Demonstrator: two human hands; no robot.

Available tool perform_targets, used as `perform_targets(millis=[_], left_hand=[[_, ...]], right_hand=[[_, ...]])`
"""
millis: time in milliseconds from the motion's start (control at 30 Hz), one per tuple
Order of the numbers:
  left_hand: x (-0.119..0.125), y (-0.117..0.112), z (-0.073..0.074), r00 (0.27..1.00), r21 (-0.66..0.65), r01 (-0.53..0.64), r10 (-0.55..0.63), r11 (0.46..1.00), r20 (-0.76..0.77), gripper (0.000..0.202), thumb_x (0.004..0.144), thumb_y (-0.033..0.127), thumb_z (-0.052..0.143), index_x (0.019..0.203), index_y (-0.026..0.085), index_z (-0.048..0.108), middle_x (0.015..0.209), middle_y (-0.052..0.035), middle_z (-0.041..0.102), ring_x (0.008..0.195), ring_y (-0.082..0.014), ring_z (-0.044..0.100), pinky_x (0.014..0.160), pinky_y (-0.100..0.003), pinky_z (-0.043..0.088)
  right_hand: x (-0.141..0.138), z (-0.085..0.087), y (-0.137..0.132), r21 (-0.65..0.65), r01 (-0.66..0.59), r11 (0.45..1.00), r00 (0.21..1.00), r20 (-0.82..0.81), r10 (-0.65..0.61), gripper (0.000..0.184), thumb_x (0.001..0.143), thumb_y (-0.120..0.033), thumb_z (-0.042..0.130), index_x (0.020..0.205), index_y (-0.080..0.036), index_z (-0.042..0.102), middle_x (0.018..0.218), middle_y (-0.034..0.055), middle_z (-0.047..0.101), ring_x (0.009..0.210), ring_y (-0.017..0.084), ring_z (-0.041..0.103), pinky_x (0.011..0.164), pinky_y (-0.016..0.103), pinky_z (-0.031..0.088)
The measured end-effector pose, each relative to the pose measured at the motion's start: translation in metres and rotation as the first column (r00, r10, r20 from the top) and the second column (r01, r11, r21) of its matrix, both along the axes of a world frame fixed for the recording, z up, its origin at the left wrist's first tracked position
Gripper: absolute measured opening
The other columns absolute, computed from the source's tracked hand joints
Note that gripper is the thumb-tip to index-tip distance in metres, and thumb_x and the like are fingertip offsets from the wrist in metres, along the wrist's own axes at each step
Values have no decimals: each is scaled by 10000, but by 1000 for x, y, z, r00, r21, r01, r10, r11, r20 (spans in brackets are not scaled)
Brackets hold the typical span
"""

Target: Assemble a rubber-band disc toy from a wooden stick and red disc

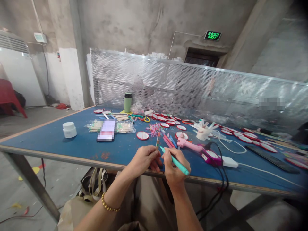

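Note:
Near the table's front edge, my left hand (146,158) pinches a thin flat stick (158,140) upright; orange-red and green bands show on it. My right hand (176,162) is closed round a turquoise marker pen (180,166), its tip pointing left at the stick. Whether the tip touches the stick I cannot tell. Just beyond my hands lie pink marker pens (168,141), blue pens (172,141) and a round white disc with a red rim (142,135). A tangle of colourful bands (155,128) is behind them.
Left on the blue table (81,147) are a white jar (69,130), a phone (107,130) and bundled sticks (125,127). A green bottle (127,102) stands behind. Rightward are a cup of pens (203,132), a purple-pink corded tool (209,157) and several red-rimmed discs (244,138).

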State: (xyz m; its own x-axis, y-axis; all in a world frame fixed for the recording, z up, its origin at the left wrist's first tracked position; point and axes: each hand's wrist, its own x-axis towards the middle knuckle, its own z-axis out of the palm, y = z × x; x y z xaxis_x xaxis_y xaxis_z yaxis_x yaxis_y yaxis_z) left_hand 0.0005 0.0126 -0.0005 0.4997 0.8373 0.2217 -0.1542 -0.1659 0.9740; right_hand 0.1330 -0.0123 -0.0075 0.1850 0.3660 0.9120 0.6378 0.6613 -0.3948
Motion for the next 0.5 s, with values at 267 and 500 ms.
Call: perform_targets(millis=[267,500], left_hand=[[0,-2,4,998,78,-46,49,996,-39,343,882,494,504,741,181,511,576,11,611,482,-133,618,477,-217,484],[0,-3,5,996,91,-61,66,994,-59,339,888,476,493,711,188,489,560,22,593,476,-132,609,477,-222,488]], right_hand=[[0,2,3,70,-36,997,990,140,26,120,898,-157,555,811,-191,631,691,2,671,592,123,631,585,223,497],[0,1,3,70,-46,996,989,146,36,115,891,-134,559,817,-188,629,699,4,666,596,112,616,594,216,490]])
